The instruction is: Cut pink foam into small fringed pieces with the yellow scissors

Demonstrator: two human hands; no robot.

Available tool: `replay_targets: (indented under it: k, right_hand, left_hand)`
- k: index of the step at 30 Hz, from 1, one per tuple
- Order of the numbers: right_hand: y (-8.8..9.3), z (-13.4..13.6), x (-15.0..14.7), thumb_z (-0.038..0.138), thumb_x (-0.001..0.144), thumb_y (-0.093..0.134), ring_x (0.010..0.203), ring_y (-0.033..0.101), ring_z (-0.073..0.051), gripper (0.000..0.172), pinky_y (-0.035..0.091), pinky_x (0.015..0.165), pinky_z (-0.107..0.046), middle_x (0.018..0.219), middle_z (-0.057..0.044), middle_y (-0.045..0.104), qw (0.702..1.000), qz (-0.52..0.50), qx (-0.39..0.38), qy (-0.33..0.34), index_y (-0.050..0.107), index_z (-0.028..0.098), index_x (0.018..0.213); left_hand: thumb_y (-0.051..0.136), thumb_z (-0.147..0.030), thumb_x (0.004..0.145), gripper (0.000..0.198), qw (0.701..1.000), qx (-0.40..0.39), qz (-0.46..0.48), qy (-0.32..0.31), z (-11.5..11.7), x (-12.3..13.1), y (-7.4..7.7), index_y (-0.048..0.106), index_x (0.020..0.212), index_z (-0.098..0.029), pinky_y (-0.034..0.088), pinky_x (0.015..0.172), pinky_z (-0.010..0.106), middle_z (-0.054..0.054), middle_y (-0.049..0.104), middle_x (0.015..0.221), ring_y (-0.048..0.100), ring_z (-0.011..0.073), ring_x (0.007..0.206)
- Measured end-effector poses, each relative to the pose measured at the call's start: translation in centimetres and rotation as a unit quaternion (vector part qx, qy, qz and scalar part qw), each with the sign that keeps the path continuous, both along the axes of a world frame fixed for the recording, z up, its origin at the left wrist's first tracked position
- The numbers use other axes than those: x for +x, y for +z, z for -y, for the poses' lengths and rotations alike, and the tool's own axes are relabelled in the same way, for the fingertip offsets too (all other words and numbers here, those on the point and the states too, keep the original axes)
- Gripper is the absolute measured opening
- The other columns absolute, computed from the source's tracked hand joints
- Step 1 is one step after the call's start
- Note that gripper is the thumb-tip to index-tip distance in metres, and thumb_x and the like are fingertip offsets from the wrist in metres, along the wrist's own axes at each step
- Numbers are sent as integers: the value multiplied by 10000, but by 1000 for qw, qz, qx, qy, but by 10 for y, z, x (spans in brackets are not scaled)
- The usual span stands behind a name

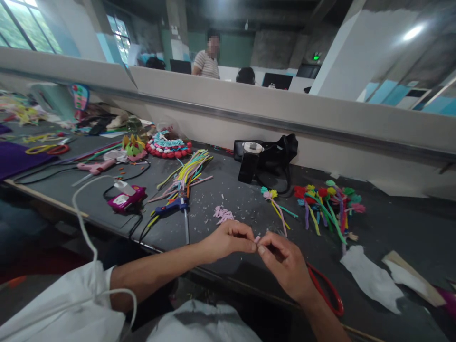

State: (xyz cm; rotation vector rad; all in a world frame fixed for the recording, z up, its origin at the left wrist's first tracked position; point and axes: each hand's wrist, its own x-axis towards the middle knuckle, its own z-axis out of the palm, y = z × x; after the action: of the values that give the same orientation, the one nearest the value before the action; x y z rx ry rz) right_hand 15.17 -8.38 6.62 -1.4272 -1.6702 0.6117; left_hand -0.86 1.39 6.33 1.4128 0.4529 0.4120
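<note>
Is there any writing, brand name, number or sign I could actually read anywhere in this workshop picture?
None can be read.
Green lit sign on the far wall: too small and blurred.
Label on the magenta device: white patch, nothing legible.
White paper on the back pillar: blurred.
Blue glue gun: no readable brand.

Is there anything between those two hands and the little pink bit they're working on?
Nothing visible. The left hand and right hand meet fingertip to fingertip and pinch the small pink piece directly, above the dark table. The pile of pink pieces lies behind.
</note>
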Motion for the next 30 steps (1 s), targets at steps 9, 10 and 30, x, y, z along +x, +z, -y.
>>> replay_targets:
  k: [9, 10, 30]
  right_hand:
    - [-5, -3, 1, 118, 860, 489, 718, 498, -147, 111, 376, 684, -261, 741, -5, 540, 981, 128, 142, 44, 533, 214, 824]
    - [-5, -4, 1, 125, 864, 488, 710, 497, -146, 112, 374, 676, -259, 735, -5, 540, 982, 124, 136, 38, 531, 214, 812]
    - [-5, -4, 3, 338, 908, 501, 576, 406, -88, 238, 327, 532, -201, 632, 50, 444, 993, -100, -55, -18, 531, 195, 719]
  left_hand:
    - [674, -174, 619, 105, 974, -220, -46, -10, -2, 4, 7, 582, 602, -129, 130, 412, 218, -47, 519, 494, 214, 35, 387]
    - [675, -191, 632, 111, 973, -222, -53, -16, -2, 4, 8, 583, 614, -131, 136, 407, 214, -57, 489, 476, 207, 36, 384]
    - [491, -170, 914, 155, 758, 642, 59, 101, -1, -6, -2, 630, 965, -121, 468, 653, 227, 79, 647, 838, 596, 130, 728]
